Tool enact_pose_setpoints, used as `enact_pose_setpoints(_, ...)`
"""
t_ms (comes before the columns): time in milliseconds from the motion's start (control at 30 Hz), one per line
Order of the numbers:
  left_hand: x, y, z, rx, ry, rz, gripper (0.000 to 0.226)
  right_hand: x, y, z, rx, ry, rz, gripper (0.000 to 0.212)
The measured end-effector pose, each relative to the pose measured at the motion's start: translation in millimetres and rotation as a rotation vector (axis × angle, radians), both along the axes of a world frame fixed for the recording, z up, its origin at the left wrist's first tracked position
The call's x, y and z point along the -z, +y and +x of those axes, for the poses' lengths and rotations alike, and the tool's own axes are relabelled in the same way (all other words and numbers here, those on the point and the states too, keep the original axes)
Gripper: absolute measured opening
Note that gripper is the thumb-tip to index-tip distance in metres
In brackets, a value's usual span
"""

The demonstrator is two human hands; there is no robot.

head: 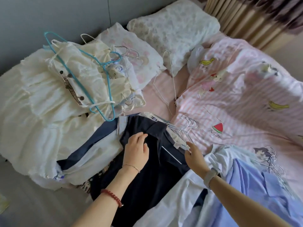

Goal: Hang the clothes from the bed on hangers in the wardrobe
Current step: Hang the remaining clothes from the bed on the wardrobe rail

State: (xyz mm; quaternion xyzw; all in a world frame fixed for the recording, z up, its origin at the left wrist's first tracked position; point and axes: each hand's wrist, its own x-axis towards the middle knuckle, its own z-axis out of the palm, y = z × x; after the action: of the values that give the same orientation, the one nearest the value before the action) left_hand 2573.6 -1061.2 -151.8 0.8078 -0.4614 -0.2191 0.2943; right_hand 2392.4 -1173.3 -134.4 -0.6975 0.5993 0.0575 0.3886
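Note:
A dark navy garment point(144, 174) lies on top of the clothes pile at the near edge of the bed. My left hand point(136, 149) rests on it with the fingers curled at its collar. My right hand point(194, 154) pinches a thin wire hanger point(173, 154) that lies across the navy garment. A bunch of silver wire hangers point(186, 126) sits just beyond both hands. Cream clothes point(49, 99) with a blue hanger point(98, 82) on top fill the left side. A light blue shirt point(255, 187) and a white garment point(180, 205) lie under my right arm.
Two pillows point(173, 28) lie at the head of the bed by the grey wall point(49, 13). A pink striped quilt point(237, 102) with fruit prints covers the right side. More wire hangers point(270, 159) lie at the right, and a white hanger point(170, 79) lies mid-bed. The wardrobe is out of view.

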Motion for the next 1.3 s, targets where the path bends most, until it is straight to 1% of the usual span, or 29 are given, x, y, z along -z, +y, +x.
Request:
enact_pose_setpoints(100,19,-20,-14,0.139,-0.037,0.226,0.044,24,-8,-21,-0.016,0.032,0.044,0.046)
enact_pose_setpoints(133,24,-26,-16,0.165,-0.031,0.291,0.046,33,-10,-26,-0.019,0.040,0.072,0.040)
enact_pose_setpoints(200,31,-34,-19,0.190,-0.001,0.384,0.049,50,-12,-30,-0.056,0.062,0.088,0.016)
enact_pose_setpoints(233,35,-36,-21,0.192,0.019,0.410,0.050,56,-13,-30,-0.074,0.071,0.090,0.011)
enact_pose_setpoints(333,48,-30,-25,0.210,0.086,0.475,0.054,70,-22,-28,-0.016,0.065,0.080,0.027)
enact_pose_setpoints(400,50,-24,-30,0.195,0.141,0.484,0.057,70,-28,-25,0.068,-0.001,0.070,0.023)
enact_pose_setpoints(433,49,-21,-32,0.169,0.156,0.467,0.058,66,-30,-22,0.097,-0.055,0.064,0.017)
enact_pose_setpoints(500,43,-17,-36,0.088,0.127,0.379,0.060,51,-27,-19,0.093,-0.160,-0.007,0.022)
enact_pose_setpoints(600,26,-19,-31,0.045,-0.072,0.196,0.061,32,-2,-25,-0.017,-0.278,-0.198,0.020)
enact_pose_setpoints(667,17,-23,-23,0.113,-0.258,0.104,0.063,23,23,-38,-0.101,-0.326,-0.268,0.020)
enact_pose_setpoints(733,10,-28,-13,0.232,-0.432,0.073,0.061,14,43,-53,-0.132,-0.371,-0.299,0.022)
enact_pose_setpoints(800,2,-32,-7,0.361,-0.558,0.010,0.048,5,52,-66,-0.115,-0.390,-0.307,0.028)
enact_pose_setpoints(867,-12,-29,-5,0.455,-0.614,-0.096,0.038,-1,52,-76,-0.085,-0.375,-0.294,0.030)
enact_pose_setpoints(933,-27,-16,-8,0.507,-0.603,-0.127,0.037,-5,48,-80,-0.081,-0.348,-0.268,0.027)
enact_pose_setpoints(967,-37,-6,-10,0.500,-0.579,-0.088,0.039,-4,45,-81,-0.103,-0.330,-0.262,0.025)
enact_pose_setpoints(1000,-48,5,-11,0.472,-0.555,-0.007,0.041,-5,44,-80,-0.143,-0.298,-0.259,0.022)
enact_pose_setpoints(1033,-58,17,-11,0.419,-0.527,0.121,0.042,-4,43,-79,-0.202,-0.241,-0.249,0.024)
enact_pose_setpoints(1100,-71,42,-5,0.236,-0.441,0.391,0.038,-4,43,-77,-0.331,-0.052,-0.195,0.036)
enact_pose_setpoints(1133,-77,54,-1,0.145,-0.397,0.484,0.038,-5,46,-77,-0.395,0.036,-0.180,0.045)
enact_pose_setpoints(1167,-84,66,3,0.047,-0.358,0.513,0.039,-5,49,-77,-0.445,0.080,-0.164,0.053)
enact_pose_setpoints(1200,-94,77,6,-0.038,-0.346,0.509,0.039,-5,53,-78,-0.470,0.081,-0.123,0.059)
enact_pose_setpoints(1267,-111,95,13,-0.203,-0.379,0.470,0.040,-6,62,-78,-0.477,0.016,-0.010,0.063)
enact_pose_setpoints(1300,-119,104,15,-0.276,-0.398,0.451,0.041,-7,66,-77,-0.469,-0.025,0.005,0.062)
